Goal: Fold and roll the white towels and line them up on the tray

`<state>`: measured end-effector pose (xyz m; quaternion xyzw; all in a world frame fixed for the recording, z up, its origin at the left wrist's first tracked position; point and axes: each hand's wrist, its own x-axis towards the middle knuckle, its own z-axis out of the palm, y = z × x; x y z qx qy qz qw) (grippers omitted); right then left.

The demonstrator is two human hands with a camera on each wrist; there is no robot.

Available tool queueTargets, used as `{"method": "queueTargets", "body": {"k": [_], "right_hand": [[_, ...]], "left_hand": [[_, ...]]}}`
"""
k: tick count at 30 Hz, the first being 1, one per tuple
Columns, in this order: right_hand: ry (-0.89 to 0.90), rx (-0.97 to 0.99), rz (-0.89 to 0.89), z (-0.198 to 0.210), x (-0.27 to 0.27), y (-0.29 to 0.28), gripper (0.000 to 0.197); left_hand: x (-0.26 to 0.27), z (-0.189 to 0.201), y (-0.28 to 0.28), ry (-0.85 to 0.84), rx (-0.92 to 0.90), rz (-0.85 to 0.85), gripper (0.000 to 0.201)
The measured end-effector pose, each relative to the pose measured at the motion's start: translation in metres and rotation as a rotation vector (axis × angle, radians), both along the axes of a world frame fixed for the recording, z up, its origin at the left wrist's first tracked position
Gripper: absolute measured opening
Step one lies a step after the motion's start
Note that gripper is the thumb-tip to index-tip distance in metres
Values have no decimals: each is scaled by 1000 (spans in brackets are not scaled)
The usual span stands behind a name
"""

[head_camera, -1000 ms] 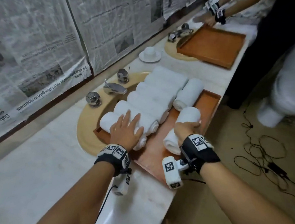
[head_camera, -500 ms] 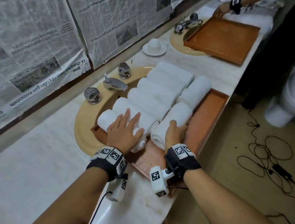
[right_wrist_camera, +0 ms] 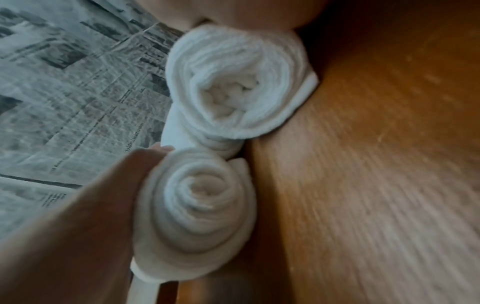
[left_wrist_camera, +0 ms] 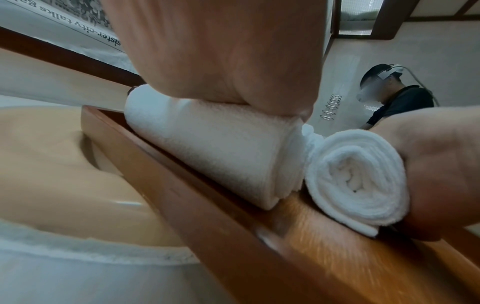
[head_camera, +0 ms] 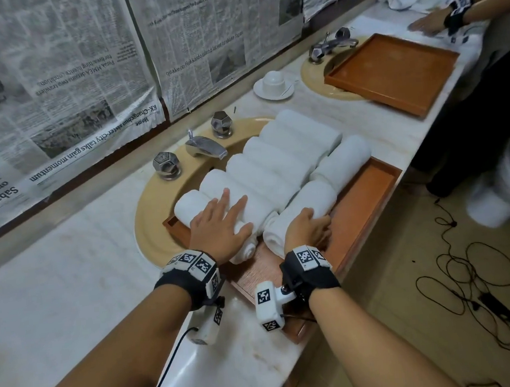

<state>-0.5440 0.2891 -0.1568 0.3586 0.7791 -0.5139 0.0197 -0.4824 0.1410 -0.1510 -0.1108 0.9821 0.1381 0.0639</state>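
Your right hand [head_camera: 306, 227] has carried its rolled towel [head_camera: 303, 210] inward across the tray [head_camera: 362, 202] since a second ago, when the roll sat apart from the row near the tray's middle; now it lies snug against the ends of the first-row rolls, in line with the other second-row roll [head_camera: 342, 161] farther along the tray. That hand sits on top of the roll's near end with its fingers curled over the far side, gripping it, and the left wrist view shows the spiral end cupped in the palm. Your left hand [head_camera: 219, 224] has hardly shifted: it lies flat, fingers straight and spread, pressing down on the nearest roll of the first row [head_camera: 193, 205] at the tray's sink-side edge. Five rolls fill that first row, side by side toward the tap [head_camera: 205, 146]. You are, by the look of it, in the placing step, squaring the second row's second roll against its neighbours. Next you would want to ease your right hand off without dragging the loose outer flap, which seems to lie low against the tray floor in the right wrist view, then lift your left hand. More of the tray beside the second row is bare, so further towels likely remain to be folded and rolled.
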Motion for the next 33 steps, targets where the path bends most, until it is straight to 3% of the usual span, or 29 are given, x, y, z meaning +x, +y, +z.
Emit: {"method": "queueTargets", "body": {"k": [7, 11, 16, 20, 27, 33], "right_hand": [[-66, -24, 104, -6, -5, 9, 64], [9, -52, 141, 1, -12, 20, 81], [-44, -35, 164, 14, -44, 28, 102], [-35, 20, 200, 10, -45, 18, 103], [21, -21, 135, -2, -54, 22, 85], [60, -42, 203, -9, -41, 30, 102]], "left_hand": [[1, 3, 0, -23, 12, 0, 61], [1, 4, 0, -26, 5, -6, 61], [0, 5, 1, -46, 3, -7, 61], [-1, 5, 0, -55, 5, -4, 62], [-1, 7, 0, -57, 0, 0, 62], [-1, 6, -2, -46, 21, 1, 62]]}}
